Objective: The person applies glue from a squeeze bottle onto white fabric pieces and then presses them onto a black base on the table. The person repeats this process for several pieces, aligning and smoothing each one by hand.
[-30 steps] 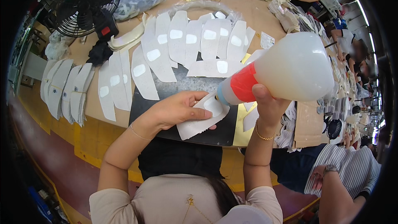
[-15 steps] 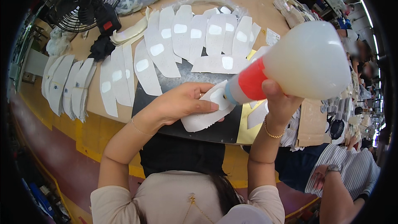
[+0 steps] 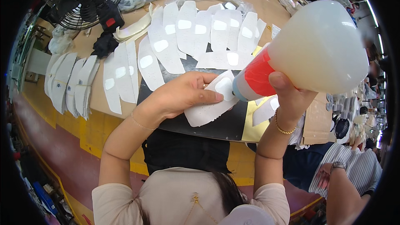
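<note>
My right hand grips a large translucent squeeze bottle with a red collar, tipped over so its nozzle touches a white shaped piece on the black mat. A glossy patch of glue sits on that piece by the nozzle. My left hand lies flat on the piece, fingers pressing its upper edge. Several similar white pieces, each with a glue patch, are fanned out across the table beyond my hands.
A black fan stands at the far left corner of the brown table. More white pieces are stacked at the left edge. Another person's arm with a watch is at lower right; someone else works at the far end.
The bottle has come closer and lower, with its nozzle now on the white piece. My left hand has stayed on the piece, shifting slightly with it.
</note>
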A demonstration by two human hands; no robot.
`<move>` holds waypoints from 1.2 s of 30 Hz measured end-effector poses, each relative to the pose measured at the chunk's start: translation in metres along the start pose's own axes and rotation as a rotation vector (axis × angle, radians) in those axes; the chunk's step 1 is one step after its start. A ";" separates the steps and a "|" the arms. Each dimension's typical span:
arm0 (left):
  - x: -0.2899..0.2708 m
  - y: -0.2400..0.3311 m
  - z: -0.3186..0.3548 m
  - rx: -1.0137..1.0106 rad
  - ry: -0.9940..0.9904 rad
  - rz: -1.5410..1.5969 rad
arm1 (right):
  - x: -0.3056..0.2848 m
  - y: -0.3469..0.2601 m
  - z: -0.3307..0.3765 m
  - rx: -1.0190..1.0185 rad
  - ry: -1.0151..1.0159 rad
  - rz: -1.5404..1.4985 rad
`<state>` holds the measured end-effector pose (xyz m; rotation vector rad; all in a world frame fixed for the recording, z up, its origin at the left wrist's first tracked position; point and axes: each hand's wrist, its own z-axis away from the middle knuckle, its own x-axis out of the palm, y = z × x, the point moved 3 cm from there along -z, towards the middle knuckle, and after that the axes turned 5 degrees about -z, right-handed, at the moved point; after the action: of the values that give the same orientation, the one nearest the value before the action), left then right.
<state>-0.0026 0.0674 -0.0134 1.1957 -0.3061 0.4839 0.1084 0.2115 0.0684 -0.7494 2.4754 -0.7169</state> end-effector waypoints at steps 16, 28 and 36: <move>0.008 0.008 0.006 0.012 -0.036 0.106 | 0.007 -0.002 -0.013 -0.244 0.004 0.174; 0.007 0.007 0.011 0.044 -0.019 0.152 | -0.017 0.048 -0.024 0.339 0.519 -0.684; 0.020 0.023 0.013 0.087 -0.067 0.135 | -0.005 0.073 -0.016 0.594 0.653 -0.791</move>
<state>0.0035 0.0656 0.0188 1.2832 -0.4290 0.5796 0.0763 0.2729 0.0387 -1.4096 2.1652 -2.1485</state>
